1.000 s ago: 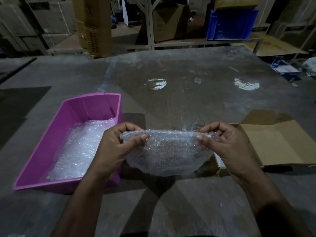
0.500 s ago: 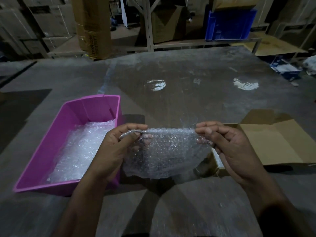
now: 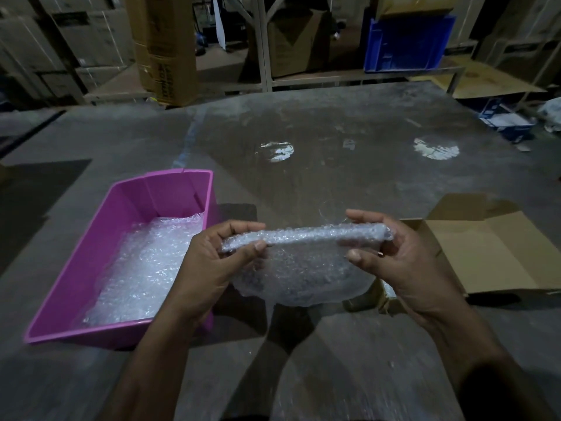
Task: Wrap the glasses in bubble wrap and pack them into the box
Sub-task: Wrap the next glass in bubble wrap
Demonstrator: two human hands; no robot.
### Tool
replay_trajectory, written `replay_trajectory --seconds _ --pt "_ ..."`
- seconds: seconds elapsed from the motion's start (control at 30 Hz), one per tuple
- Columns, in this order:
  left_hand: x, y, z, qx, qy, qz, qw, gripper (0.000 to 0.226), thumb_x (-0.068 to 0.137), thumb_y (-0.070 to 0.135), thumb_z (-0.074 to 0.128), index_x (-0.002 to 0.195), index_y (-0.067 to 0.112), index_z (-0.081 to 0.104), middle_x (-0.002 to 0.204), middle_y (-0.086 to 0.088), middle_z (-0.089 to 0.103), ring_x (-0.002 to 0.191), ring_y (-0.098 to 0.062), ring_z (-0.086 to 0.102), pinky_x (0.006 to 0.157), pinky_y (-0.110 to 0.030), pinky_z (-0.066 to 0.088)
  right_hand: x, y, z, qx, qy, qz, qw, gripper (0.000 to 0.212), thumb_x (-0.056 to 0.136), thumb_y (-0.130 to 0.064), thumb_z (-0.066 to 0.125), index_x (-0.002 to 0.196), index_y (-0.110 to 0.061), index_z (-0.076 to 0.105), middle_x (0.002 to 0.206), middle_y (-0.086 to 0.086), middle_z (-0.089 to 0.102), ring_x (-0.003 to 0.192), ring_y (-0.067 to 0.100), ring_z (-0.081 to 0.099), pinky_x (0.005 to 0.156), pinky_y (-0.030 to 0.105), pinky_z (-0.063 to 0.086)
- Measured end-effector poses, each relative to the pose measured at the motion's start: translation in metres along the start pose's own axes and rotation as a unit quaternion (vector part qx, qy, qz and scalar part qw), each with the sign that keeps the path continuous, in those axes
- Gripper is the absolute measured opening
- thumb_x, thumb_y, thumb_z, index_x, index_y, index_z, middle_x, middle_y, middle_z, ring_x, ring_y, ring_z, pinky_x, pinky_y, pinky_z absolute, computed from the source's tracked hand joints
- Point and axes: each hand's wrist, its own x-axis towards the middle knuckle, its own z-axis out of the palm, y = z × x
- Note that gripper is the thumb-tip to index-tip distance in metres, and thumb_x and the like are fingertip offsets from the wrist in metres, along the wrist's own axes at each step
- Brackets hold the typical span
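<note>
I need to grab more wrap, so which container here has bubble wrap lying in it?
The pink tub by the left hand; the cardboard box on the right shows none.

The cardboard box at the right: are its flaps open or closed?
Open. The cardboard box has its flaps spread outward, lying flat beside the right hand.
</note>
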Motion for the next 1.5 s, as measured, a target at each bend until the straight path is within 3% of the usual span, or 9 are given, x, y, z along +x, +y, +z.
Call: replay_trajectory --seconds 0.2,0.37,0.6,0.73,0.87,1.0,1.2,1.4,1.5 --pt "0.003 -0.001 -0.005 0.076 0.014 0.025 0.997 0.027 0.077 0.014 0.08 0.104 0.015 0.076 0.097 -0.006 0.078 0.083 -0.016 0.073 0.079 -0.024 0.06 0.002 0.003 0.0 0.002 0.003 -0.01 1.0 0.073 0.061 -0.063 0.086 0.126 -0.034 0.067 0.109 0.019 0.073 0.102 0.039 0.071 0.094 0.052 0.057" --pt "0.004 0.002 -0.004 0.079 0.026 0.028 0.996 0.022 0.076 0.012 0.081 0.096 0.006 0.074 0.085 -0.009 0.078 0.074 -0.017 0.071 0.07 -0.023 0.059 0.004 0.006 0.002 -0.02 0.051 -0.031 0.998 0.034 0.074 -0.042 0.081 0.104 -0.027 0.078 0.11 0.005 0.076 0.094 0.049 0.065 0.072 0.037 0.063" --pt "0.002 0.004 -0.002 0.024 0.001 0.016 1.0 0.02 0.085 0.017 0.07 0.104 0.016 0.078 0.098 -0.012 0.078 0.087 -0.022 0.072 0.078 -0.032 0.059 0.008 0.007 0.003 0.032 0.068 -0.032 0.997 0.018 0.08 -0.015 0.07 0.094 -0.022 0.081 0.087 0.007 0.075 0.066 0.014 0.064 0.062 0.022 0.057" --pt "0.004 0.004 -0.002 0.005 -0.012 0.02 1.0 0.026 0.083 0.01 0.067 0.101 0.023 0.081 0.091 -0.003 0.079 0.075 -0.008 0.068 0.068 -0.017 0.055 0.009 0.006 -0.002 0.056 0.061 -0.016 0.996 0.02 0.089 -0.001 0.062 0.096 -0.012 0.078 0.09 0.009 0.077 0.074 0.014 0.068 0.068 0.019 0.056" --pt "0.003 0.004 -0.005 -0.034 -0.032 0.02 0.999 0.025 0.079 0.006 0.069 0.095 0.02 0.082 0.105 -0.005 0.077 0.092 -0.011 0.071 0.076 -0.019 0.057 0.01 0.003 -0.002 0.04 0.049 -0.026 0.998 0.019 0.075 -0.021 0.074 0.091 -0.013 0.08 0.106 0.006 0.077 0.087 0.014 0.071 0.075 0.019 0.056" --pt "0.004 0.002 -0.001 -0.044 -0.022 0.036 0.998 0.015 0.077 0.008 0.071 0.085 0.015 0.082 0.101 -0.008 0.076 0.093 -0.014 0.071 0.079 -0.02 0.056 0.013 0.004 -0.003 0.053 0.097 -0.04 0.993 0.018 0.074 -0.012 0.075 0.092 -0.013 0.077 0.085 0.005 0.076 0.069 0.013 0.066 0.068 0.019 0.056" --pt "0.005 0.001 -0.001 -0.018 0.009 0.035 0.999 0.041 0.069 0.004 0.079 0.109 0.014 0.074 0.101 -0.004 0.074 0.091 -0.012 0.07 0.08 -0.022 0.059 0.011 0.003 -0.006 -0.004 0.089 -0.011 0.996 0.027 0.08 -0.003 0.076 0.104 -0.016 0.075 0.099 0.004 0.078 0.088 0.017 0.074 0.074 0.023 0.059" --pt "0.006 0.003 -0.001 0.051 0.002 0.015 0.999 0.018 0.08 0.009 0.076 0.096 0.004 0.072 0.09 -0.01 0.078 0.076 -0.02 0.074 0.066 -0.031 0.062 0.009 -0.001 -0.003 -0.007 0.1 -0.037 0.994 0.016 0.077 -0.018 0.075 0.093 -0.014 0.075 0.081 0.004 0.076 0.063 0.012 0.066 0.059 0.023 0.056" --pt "0.005 0.004 -0.001 0.105 -0.025 0.024 0.994 0.014 0.092 0.011 0.067 0.1 0.002 0.06 0.086 -0.004 0.076 0.07 -0.015 0.072 0.062 -0.027 0.059 0.01 0.0 -0.004 0.013 0.083 -0.043 0.996 0.015 0.078 -0.015 0.072 0.09 -0.02 0.081 0.09 0.006 0.078 0.075 0.014 0.069 0.069 0.024 0.059"
